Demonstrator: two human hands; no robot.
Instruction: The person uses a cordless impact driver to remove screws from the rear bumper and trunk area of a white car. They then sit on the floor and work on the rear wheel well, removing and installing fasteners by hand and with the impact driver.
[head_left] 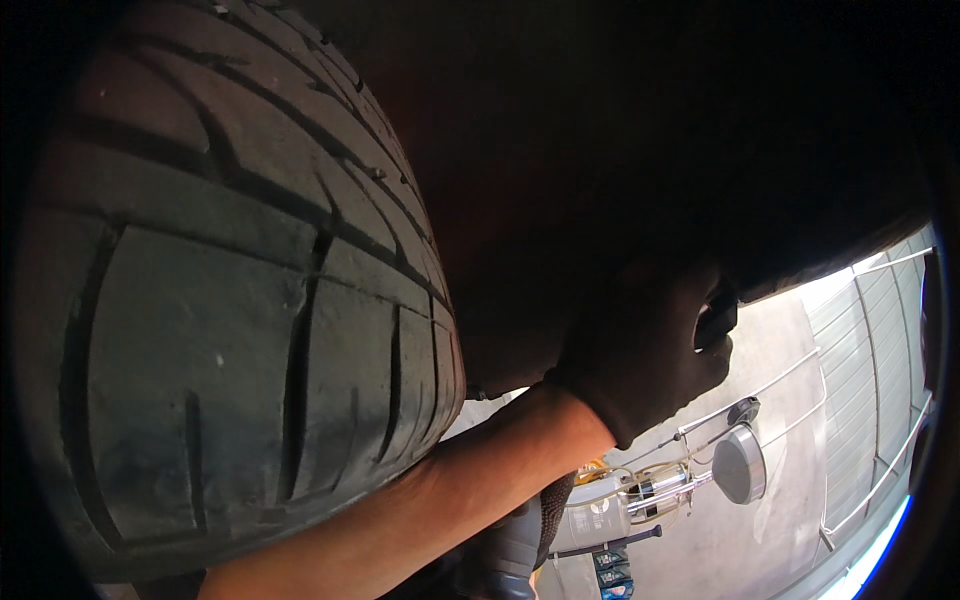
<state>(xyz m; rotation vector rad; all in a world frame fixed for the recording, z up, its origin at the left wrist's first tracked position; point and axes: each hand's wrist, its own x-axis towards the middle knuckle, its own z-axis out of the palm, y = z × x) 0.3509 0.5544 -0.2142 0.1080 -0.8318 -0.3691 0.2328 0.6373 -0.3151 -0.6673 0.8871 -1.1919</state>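
Note:
A large black tyre point(230, 330) with deep tread grooves fills the left side. My left forearm passes in front of its lower edge, up toward the right. My left hand point(650, 350), in a dark glove, is beside the tyre, under the shadowed wheel arch point(840, 265). Its fingers are curled around something dark near the arch's lower edge; shadow hides what it is. My right hand does not show clearly. Below my forearm are a dark mesh-textured piece point(556, 510) and a grey-blue shape point(510, 550), both too covered to name.
The room beyond appears tilted. A device with a round grey dish point(738, 463), a white body point(597, 515) and thin hoses stands by a pale wall point(790, 400). Dark green packages point(613, 572) are below it. Ribbed panels point(875, 310) and white rails run along the right side.

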